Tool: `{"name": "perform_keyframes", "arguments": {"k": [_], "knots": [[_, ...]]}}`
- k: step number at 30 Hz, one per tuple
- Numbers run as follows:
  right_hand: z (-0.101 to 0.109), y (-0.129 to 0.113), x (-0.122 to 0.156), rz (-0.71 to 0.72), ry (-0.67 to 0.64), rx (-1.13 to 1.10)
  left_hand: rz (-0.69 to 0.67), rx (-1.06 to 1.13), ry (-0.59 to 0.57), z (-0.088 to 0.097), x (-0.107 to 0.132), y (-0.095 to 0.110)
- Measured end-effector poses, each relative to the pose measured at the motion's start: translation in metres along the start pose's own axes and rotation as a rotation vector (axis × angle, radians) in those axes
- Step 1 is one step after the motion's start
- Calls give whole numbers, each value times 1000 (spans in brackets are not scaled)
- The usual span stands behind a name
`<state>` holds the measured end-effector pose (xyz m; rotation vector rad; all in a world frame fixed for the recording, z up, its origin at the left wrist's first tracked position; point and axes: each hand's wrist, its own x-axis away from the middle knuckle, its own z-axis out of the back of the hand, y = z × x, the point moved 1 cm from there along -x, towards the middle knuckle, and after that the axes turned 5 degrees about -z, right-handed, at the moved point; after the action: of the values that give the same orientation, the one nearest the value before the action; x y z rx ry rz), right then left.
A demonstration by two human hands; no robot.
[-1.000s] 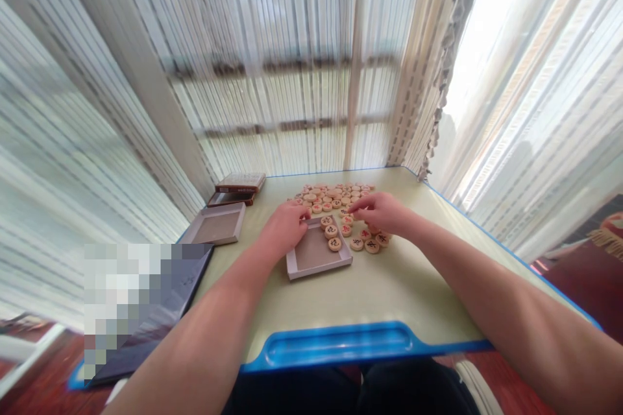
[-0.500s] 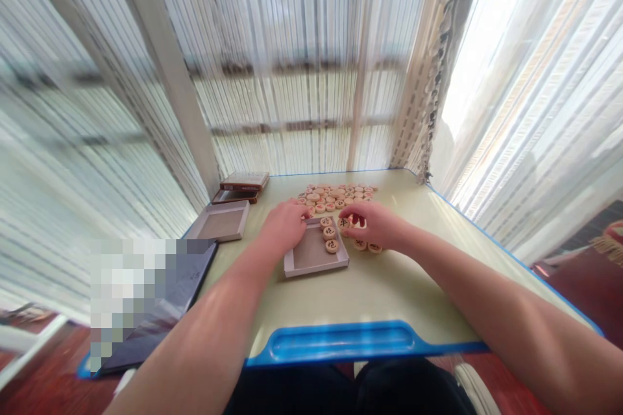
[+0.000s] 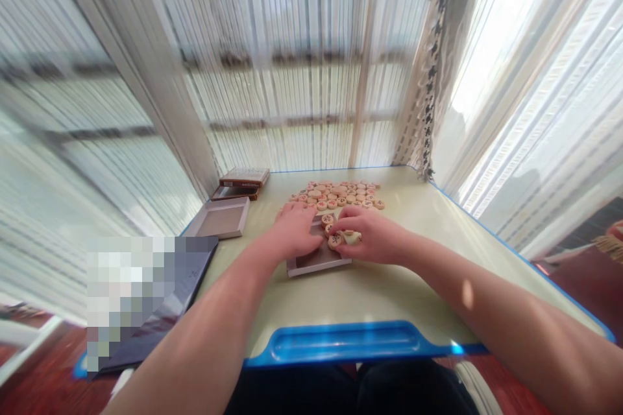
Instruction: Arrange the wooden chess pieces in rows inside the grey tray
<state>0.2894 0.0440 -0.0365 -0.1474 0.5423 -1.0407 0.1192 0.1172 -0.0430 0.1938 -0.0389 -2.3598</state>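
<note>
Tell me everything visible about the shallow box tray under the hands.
The shallow box tray is a low, square, open-topped box, cardboard by its look, with pale grey walls and a brownish floor. It lies flat on the table, just in front of the loose wooden discs. The left hand rests over its left part. The right hand is at its right edge, fingertips by a disc there. Much of the floor is hidden.

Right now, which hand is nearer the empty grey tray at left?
Left. The left hand sits just right of the empty grey tray; the right hand is farther right.
</note>
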Motion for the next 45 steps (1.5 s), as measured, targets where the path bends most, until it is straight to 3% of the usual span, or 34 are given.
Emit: {"name": "perform_keyframes", "arguments": {"k": [7, 18, 29, 45], "knots": [[0, 0, 0, -49, -63, 23, 48, 42, -155, 2, 0, 0], [2, -3, 0, -61, -104, 27, 27, 58, -165, 7, 2, 3], [3, 1, -1, -74, -62, -3, -3, 61, -153, 3, 0, 0], [6, 12, -2, -115, -72, -23, 36, 103, -193, 9, 1, -4]]}}
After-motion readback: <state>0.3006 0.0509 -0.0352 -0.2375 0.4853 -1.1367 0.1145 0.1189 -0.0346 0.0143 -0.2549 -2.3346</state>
